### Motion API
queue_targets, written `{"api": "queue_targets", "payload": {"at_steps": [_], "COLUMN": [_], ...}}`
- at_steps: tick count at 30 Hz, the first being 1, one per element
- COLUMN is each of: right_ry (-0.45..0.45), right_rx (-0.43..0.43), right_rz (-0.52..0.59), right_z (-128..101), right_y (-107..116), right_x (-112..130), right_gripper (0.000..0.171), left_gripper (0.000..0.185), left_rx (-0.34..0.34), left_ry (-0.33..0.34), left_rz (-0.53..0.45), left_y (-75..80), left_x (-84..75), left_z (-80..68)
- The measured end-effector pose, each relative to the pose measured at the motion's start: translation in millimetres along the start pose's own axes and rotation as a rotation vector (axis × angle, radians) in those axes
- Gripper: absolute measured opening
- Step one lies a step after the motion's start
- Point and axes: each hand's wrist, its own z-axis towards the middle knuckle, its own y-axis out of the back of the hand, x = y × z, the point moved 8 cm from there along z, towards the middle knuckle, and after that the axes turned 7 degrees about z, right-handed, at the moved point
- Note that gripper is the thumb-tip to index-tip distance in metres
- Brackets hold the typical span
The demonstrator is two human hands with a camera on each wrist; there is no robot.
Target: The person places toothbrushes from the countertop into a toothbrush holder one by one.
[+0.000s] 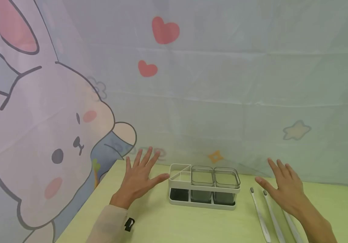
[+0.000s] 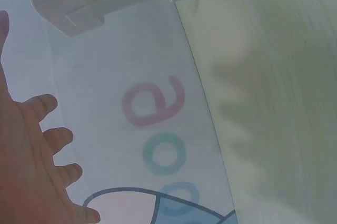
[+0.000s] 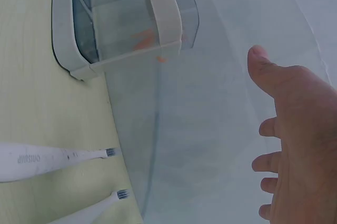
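A white toothbrush holder (image 1: 180,184) stands on the table, with divided slots at its left and two clear cups (image 1: 202,192) set in its frame. To its left hovers my left hand (image 1: 137,180), fingers spread, with the thumb near the holder's edge and nothing held. Over on the right, my right hand (image 1: 289,187) is raised with fingers extended and holds nothing. Below and beside it lie three white toothbrushes (image 1: 260,216) with dark bristles, the rightmost partly covered by the forearm. Two brush heads (image 3: 111,152) show in the right wrist view.
The table (image 1: 155,222) has a light green top. Behind it hangs a cloth backdrop (image 1: 207,84) printed with a rabbit, hearts and stars, close to the table's back edge. A black strap end (image 1: 129,224) sticks out by the left sleeve.
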Motion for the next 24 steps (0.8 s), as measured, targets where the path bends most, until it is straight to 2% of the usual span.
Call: {"api": "queue_targets", "payload": {"at_steps": [14,18,24], "right_ry": [-0.059,-0.088,-0.143], "right_rx": [0.017,0.041,0.078], "right_rz": [0.094,0.110,0.109], "right_z": [-4,-5,-6], "right_y": [12,14,15], "right_x": [-24,-31,-41], "right_gripper": [0.082,0.084,0.088], "left_gripper": [0.096,0.096,0.096], "left_rx": [-0.012,-0.028,-0.068], "left_ry": [-0.039,-0.040,-0.062], "left_rz": [-0.082,-0.098,-0.177], "left_y": [-5.0,-3.9,-4.7], "left_x": [-14.1,-17.2,-20.8], "left_z": [5.2,6.9,9.9]}}
